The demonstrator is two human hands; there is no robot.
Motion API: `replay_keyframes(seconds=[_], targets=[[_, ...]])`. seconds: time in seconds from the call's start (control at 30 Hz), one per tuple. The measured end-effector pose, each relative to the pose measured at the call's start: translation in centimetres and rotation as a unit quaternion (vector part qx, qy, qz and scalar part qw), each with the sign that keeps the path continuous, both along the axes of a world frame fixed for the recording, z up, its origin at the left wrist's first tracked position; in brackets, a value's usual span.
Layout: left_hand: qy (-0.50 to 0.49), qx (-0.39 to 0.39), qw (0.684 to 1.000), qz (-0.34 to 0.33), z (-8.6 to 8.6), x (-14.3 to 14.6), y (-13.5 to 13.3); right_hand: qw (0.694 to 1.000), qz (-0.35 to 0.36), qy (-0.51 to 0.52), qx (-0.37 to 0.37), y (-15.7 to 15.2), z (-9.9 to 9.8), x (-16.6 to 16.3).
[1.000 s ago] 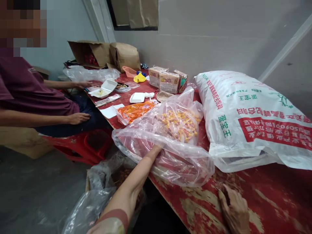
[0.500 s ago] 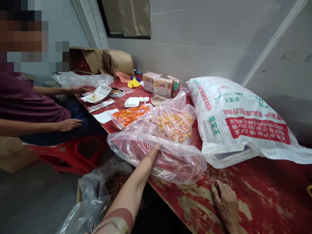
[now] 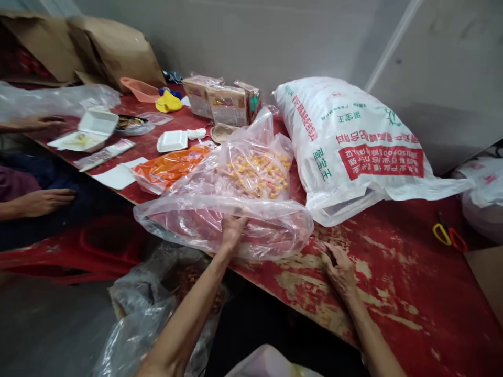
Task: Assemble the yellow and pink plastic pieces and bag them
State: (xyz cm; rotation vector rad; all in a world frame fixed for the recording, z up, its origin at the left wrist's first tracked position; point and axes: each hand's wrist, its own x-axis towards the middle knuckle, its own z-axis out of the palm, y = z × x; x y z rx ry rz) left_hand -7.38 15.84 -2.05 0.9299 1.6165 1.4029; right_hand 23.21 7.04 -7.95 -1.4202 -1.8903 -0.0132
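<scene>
Clear plastic bag [image 3: 208,207] lies left of the white sack [image 3: 353,152], mouth partly overhanging the red table [image 3: 428,277]; whether the left hand [image 3: 234,226] there grips it, I cannot tell. Nearer than the sack, the right hand [image 3: 339,268] has thumb and fingers apart. Tugging that slack lip could spill the yellow-and-pink pieces [image 3: 257,175].

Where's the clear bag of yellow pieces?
Mid-picture in the head view, the bag lies on the red table, left of the white sack, left hand at its mouth.
</scene>
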Motion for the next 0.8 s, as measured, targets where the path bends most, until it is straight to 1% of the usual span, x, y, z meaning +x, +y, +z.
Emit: replay_keyframes(seconds=[0.07,0.13,0.17,0.2,0.27,0.33,0.47,0.53,0.6,0.67,0.73,0.8], targets=[[-0.106,0.006,0.993,-0.047,-0.3,2.2,-2.5,0.998,0.026,0.045,-0.033,-1.3,1.0,-1.4],[-0.23,0.018,0.969,-0.091,-0.3,4.7,-5.5,0.994,0.054,0.076,-0.057,-2.8,2.2,-3.0],[-0.271,0.02,0.956,-0.108,-0.3,6.1,-6.8,0.992,0.066,0.085,-0.063,-3.4,2.7,-3.6],[-0.288,0.016,0.95,-0.12,-0.2,7.3,-8.0,0.991,0.077,0.09,-0.066,-4.0,3.2,-4.2],[-0.28,0.006,0.951,-0.128,-0.1,9.4,-9.8,0.99,0.09,0.083,-0.065,-4.8,3.8,-4.9],[-0.249,-0.005,0.96,-0.13,0.0,10.6,-10.8,0.992,0.084,0.07,-0.064,-5.2,4.1,-5.0],[-0.202,-0.009,0.969,-0.139,-0.5,11.1,-11.6,0.992,0.052,0.054,-0.097,-5.6,4.4,-4.3],[-0.201,-0.013,0.969,-0.144,-0.8,11.1,-11.8,0.99,0.05,0.044,-0.123,-5.8,4.7,-4.0],[-0.223,-0.016,0.964,-0.143,-1.0,11.3,-12.0,0.984,0.051,0.06,-0.157,-6.1,5.2,-3.6],[-0.271,-0.022,0.953,-0.136,-1.0,11.5,-12.2,0.967,0.039,0.145,-0.204,-6.4,5.6,-3.1],[-0.335,-0.036,0.932,-0.132,-0.8,11.8,-12.3,0.929,0.023,0.282,-0.238,-6.7,5.9,-2.8],[-0.387,-0.056,0.911,-0.13,-0.5,12.0,-12.5,0.885,0.012,0.399,-0.237,-7.0,6.1,-2.6]])
